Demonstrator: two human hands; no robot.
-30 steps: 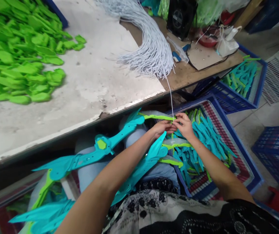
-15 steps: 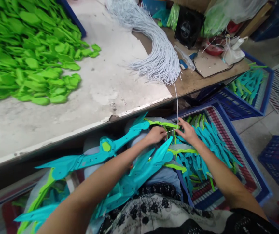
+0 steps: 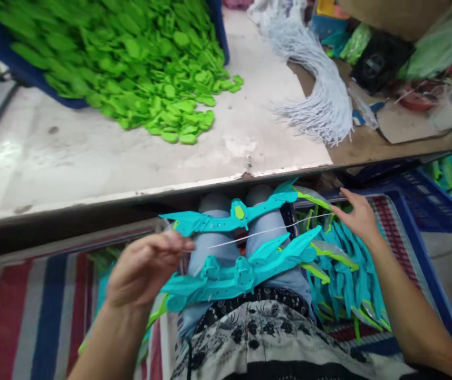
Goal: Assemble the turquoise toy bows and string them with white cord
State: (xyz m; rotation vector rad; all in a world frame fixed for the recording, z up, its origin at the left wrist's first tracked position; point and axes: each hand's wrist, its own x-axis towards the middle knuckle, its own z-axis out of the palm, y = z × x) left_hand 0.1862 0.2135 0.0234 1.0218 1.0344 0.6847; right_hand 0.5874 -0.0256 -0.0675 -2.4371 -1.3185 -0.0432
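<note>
A turquoise toy bow [image 3: 220, 222] with lime-green and grey limbs lies across my knees. Its green limb tip [image 3: 326, 203] is beside my right hand [image 3: 358, 219], whose thumb and a finger close at the end of a white string [image 3: 265, 230]. From there the string stretches left over my lap towards my left hand [image 3: 150, 261], raised with its fingertips pinched together. The short stretch at the left fingertips is too faint to follow. A second turquoise bow piece [image 3: 226, 282] rests nearer my waist.
At right, a blue crate [image 3: 419, 264] holds several turquoise and green bows. On the worktable [image 3: 123, 169], green parts [image 3: 170, 100] spill from a blue bin, and a bundle of white strings [image 3: 324, 89] lies near a black fan [image 3: 378, 63]. Striped cloth [image 3: 23, 316] is at left.
The white string has come away from the bundle and now stretches over my lap. My left hand has moved far left, while my right hand stays near the limb tip. The view has shifted left.
</note>
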